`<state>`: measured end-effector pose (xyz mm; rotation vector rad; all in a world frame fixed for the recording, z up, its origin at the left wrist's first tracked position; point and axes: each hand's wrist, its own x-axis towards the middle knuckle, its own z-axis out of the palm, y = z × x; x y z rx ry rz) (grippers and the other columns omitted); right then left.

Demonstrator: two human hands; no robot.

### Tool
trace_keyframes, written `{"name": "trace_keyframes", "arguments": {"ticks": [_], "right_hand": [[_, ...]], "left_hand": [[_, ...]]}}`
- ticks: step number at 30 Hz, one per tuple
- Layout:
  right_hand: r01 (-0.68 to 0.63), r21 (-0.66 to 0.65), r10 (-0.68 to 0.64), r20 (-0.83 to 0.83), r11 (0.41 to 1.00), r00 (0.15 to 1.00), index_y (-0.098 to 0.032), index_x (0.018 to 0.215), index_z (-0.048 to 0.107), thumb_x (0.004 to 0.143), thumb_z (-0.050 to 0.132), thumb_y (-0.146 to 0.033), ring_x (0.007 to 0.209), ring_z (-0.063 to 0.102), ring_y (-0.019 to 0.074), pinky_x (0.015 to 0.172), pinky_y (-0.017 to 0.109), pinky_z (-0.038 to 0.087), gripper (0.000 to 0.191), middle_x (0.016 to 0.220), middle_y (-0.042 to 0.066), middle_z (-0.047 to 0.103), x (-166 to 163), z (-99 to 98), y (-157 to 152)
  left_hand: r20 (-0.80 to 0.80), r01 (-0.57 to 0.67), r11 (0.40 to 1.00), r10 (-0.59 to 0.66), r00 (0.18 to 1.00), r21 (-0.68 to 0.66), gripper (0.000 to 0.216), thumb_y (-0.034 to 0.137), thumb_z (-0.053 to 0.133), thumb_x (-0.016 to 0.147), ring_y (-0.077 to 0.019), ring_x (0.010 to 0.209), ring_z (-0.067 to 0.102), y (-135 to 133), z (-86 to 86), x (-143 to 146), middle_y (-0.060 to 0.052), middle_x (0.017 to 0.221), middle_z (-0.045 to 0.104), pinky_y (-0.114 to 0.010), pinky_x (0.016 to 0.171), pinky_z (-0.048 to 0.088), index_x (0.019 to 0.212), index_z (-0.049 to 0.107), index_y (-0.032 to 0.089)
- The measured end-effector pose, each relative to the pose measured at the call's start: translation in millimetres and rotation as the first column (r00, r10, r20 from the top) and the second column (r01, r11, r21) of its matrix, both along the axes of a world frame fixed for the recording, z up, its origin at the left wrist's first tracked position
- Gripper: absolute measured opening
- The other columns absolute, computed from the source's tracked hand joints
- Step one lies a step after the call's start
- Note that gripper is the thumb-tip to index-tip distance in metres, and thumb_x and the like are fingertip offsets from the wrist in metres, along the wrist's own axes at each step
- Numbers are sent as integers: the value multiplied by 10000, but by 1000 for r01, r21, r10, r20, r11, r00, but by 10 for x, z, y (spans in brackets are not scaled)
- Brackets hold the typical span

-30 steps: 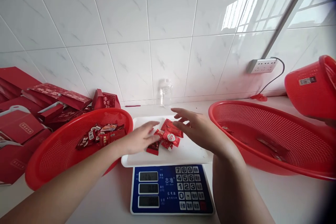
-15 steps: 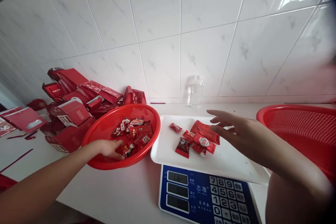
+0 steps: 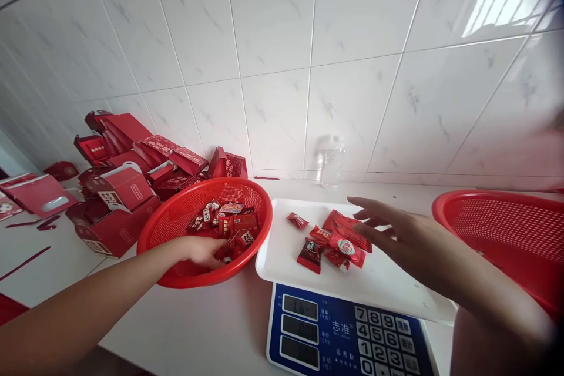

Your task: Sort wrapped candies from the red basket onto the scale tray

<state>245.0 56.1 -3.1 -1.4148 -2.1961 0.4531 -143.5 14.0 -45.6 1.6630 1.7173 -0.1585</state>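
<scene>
My left hand [image 3: 205,251] is down inside a red plastic basket [image 3: 152,223], its fingers curled among wrapped candies [image 3: 231,223]; its fingertips are partly hidden, and I cannot make out what they grip. My right hand [image 3: 388,226] hovers palm down over the right part of a white scale tray [image 3: 282,258], fingers apart and holding nothing. Just left of its fingertips, several red packets [image 3: 346,247] lie in a loose heap on the tray. A dark red packet [image 3: 309,254] and a small red candy [image 3: 298,221] lie on the heap's left side.
A blue scale panel [image 3: 339,358] with displays and number keys fronts the tray. A second red basket [image 3: 497,211] stands at the right. Red cardboard boxes [image 3: 127,188] are piled at the left. A clear bottle [image 3: 333,161] stands by the tiled wall [image 3: 273,117].
My left hand has moved right and deeper among the candies in the basket, covering a gold and black one. My right hand stays over the tray. The camera view has shifted slightly.
</scene>
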Motion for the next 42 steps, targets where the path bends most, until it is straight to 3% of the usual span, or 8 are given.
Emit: {"name": "trace_keyframes", "arguments": {"ticks": [6,11,17,21,25,32,36,42], "right_hand": [[-14,-2,14,10,1000,1000,-308,1363,580,890,404,-632,877,720,306,758,489,566,600,1069,68,763,-23,-30,6],[-21,2,21,20,1000,1000,-304,1372,572,896,409,-629,893,721,317,769,502,565,599,1070,70,765,-5,-24,-7],[-16,19,16,17,1000,1000,-330,1389,556,910,415,-607,889,725,304,754,486,577,571,1094,59,764,33,-19,-5],[-16,42,15,17,999,1000,-328,1378,569,917,428,-577,909,728,308,742,475,583,543,1072,55,770,12,-19,-10],[-33,70,32,7,997,999,-311,1373,580,923,446,-552,906,728,304,727,458,584,528,1052,65,772,4,-19,-19],[-97,-28,93,-116,995,989,-253,1321,617,935,491,-459,864,718,265,725,407,564,455,1013,70,769,-299,-37,-73],[-321,-166,211,-469,932,858,-190,1446,467,951,503,-464,793,698,200,620,327,555,567,1146,113,727,-513,-24,-119],[-365,-91,153,-795,926,587,-159,1139,590,893,618,-360,582,590,113,553,265,501,319,743,6,661,-437,7,-49]], "left_hand": [[215,-243,966,218,952,94,522,621,531,900,-243,889,714,84,-36,142,-63,1018,752,-322,714,526,1223,599,216],[290,-332,939,293,911,94,405,430,603,942,-162,714,671,183,-107,385,-43,943,704,-315,641,556,1261,573,181],[347,-407,897,330,878,175,294,325,617,947,-210,955,665,305,-113,304,-84,1166,653,-402,802,579,1192,615,162],[405,-431,878,324,855,209,286,316,623,944,-207,949,666,296,20,140,-83,1155,656,-401,800,578,1180,618,155],[477,-468,850,315,820,243,180,285,627,941,-144,759,640,218,196,74,-32,956,659,-309,668,558,1047,631,140],[665,-452,846,166,728,283,141,262,681,827,-89,571,531,93,606,424,41,735,580,-235,544,423,844,565,184],[750,-372,867,-1,661,330,195,299,741,768,-102,663,536,46,725,871,30,785,595,-235,588,431,839,590,198],[852,-344,871,-144,503,351,213,336,743,783,-125,645,579,-10,630,1318,29,733,615,-254,580,441,829,576,212]]}}
